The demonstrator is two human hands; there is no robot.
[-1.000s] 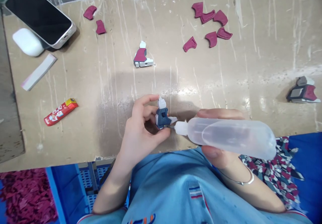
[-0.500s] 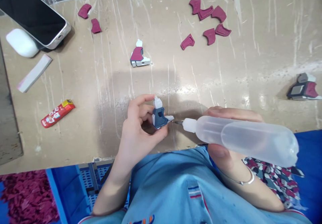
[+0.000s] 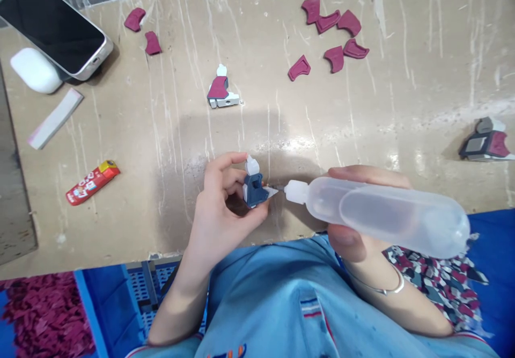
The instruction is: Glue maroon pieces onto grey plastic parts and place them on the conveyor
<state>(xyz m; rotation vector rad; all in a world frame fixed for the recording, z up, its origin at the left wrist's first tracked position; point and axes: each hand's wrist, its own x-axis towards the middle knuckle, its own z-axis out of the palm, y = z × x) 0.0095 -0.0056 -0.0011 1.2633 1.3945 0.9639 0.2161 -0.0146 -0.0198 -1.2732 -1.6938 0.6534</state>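
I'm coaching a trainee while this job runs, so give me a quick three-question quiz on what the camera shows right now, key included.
1. Which hand holds the translucent bottle?
2. True or false: the part held in the left hand shows a mostly maroon face to the camera.
3. How many loose maroon pieces lie in the scattered group at the upper right of centre on the table top?
A) Two
B) Four
C) Six

Key:
1. The right hand.
2. False: the face turned to the camera is dark blue.
3. C
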